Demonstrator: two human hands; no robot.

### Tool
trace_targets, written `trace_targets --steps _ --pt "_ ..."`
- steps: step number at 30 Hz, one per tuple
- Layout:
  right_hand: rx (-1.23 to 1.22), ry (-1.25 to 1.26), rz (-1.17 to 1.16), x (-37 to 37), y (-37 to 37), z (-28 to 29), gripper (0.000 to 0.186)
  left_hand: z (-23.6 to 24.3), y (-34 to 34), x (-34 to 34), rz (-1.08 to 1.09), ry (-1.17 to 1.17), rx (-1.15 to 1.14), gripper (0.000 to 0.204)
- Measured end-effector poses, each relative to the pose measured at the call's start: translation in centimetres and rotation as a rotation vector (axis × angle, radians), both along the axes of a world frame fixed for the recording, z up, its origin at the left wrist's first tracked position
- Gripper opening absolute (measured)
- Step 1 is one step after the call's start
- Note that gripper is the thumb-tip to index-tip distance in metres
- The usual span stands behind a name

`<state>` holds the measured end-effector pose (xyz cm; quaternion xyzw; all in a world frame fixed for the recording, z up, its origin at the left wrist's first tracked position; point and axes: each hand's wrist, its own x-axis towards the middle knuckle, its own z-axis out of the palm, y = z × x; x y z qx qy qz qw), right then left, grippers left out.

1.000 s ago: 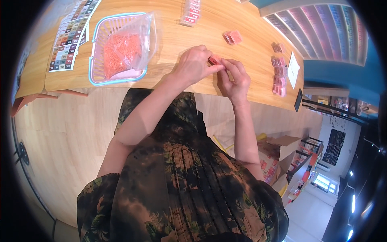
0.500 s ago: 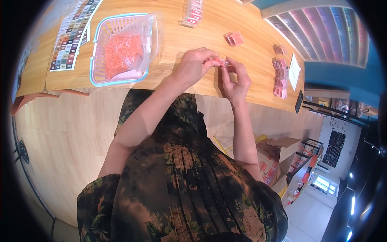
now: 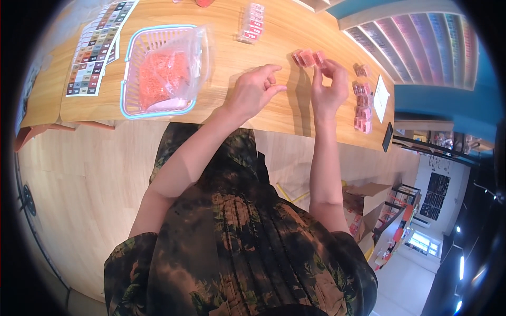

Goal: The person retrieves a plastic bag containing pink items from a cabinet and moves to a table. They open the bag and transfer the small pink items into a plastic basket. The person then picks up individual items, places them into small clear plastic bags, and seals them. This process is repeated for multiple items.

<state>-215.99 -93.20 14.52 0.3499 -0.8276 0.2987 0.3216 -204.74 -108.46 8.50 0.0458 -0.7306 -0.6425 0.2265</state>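
Note:
My right hand (image 3: pixel 329 89) pinches a small clear box (image 3: pixel 319 58) with pinkish-red contents between thumb and fingers. That box is at the right end of a short group of similar small boxes (image 3: pixel 302 57) on the table. My left hand (image 3: pixel 256 90) hovers over the wood to the left, thumb and index finger apart, holding nothing. Farther left stands a pastel plastic basket (image 3: pixel 123 100) with pale blue rim. Inside it, an open clear bag (image 3: pixel 163 73) holds many small orange-pink beads.
A row of small labelled boxes (image 3: pixel 252 23) lies at the far middle of the table (image 3: pixel 226 58). More boxes (image 3: pixel 363 108) line the right side, near a white paper (image 3: pixel 380 98) and a dark phone (image 3: pixel 388 137). Colour charts (image 3: pixel 97 52) lie at far left.
My right hand has moved right and away from me, carrying the small box to the group. My left hand has let go of it and its fingers have spread.

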Motion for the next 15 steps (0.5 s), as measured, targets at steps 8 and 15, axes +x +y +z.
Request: trace_targets --steps 8,15 --pt "0.171 -0.206 -0.169 -1.3 -0.7 -0.5 0.053 0.1 -0.1 0.1 -0.001 -0.045 -0.059 0.037" --pt "0.456 -0.408 -0.123 -4.2 -2.2 -0.2 0.063 0.4 -0.4 0.3 0.001 -0.105 -0.105 0.032"
